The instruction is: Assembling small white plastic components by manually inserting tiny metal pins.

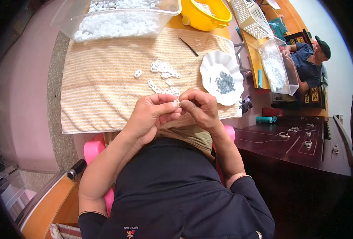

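Observation:
My left hand [154,111] pinches a small white plastic piece [177,102] between thumb and fingertips. From the other side my right hand [202,107] closes its thumb and forefinger on the same piece, and what else it may hold is hidden. Just beyond my fingers, white oval pieces with holes [160,67] lie in loose groups on a striped beige towel [101,87]; one oval piece [138,73] lies apart to the left. To the right, a white wavy-edged plate [216,59] holds a heap of tiny dark parts [225,83], too small to name.
A clear bin of white pieces [117,26] and a yellow basin [208,18] stand at the back. Near the plate lies a thin black tool [188,46]. Right, a person [308,59] sits by another clear bin [274,65]. A dark cabinet [292,139] stands at my right.

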`<action>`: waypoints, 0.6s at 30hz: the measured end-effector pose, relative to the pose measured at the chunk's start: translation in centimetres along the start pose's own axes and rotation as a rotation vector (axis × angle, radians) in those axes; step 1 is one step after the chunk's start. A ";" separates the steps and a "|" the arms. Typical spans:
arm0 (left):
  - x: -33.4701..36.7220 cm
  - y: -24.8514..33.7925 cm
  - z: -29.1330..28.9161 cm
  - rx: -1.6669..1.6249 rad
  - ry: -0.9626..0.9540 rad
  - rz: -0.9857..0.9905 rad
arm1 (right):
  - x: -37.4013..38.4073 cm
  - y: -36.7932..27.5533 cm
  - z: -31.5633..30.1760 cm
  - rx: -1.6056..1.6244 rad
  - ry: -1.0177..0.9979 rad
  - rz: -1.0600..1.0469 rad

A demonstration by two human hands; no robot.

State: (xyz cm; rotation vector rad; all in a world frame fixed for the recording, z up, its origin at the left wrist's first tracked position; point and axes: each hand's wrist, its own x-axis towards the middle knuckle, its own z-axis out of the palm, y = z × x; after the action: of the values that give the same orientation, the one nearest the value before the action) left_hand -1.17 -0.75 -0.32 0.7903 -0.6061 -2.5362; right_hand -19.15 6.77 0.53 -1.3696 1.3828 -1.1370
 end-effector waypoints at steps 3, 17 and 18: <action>0.1 -0.1 -0.1 -0.021 -0.002 -0.006 | 0.1 0.1 -0.1 -0.011 -0.004 -0.038; 0.1 0.5 0.0 -0.036 -0.025 0.026 | 0.3 0.4 0.0 0.162 0.021 0.052; 0.0 0.5 0.1 -0.035 -0.025 0.028 | 0.3 0.3 0.0 0.185 0.031 0.047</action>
State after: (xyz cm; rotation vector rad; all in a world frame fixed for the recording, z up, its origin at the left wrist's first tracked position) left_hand -1.09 -1.18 0.01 0.7343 -0.5749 -2.5278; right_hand -19.25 6.47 0.20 -1.1869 1.2901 -1.2277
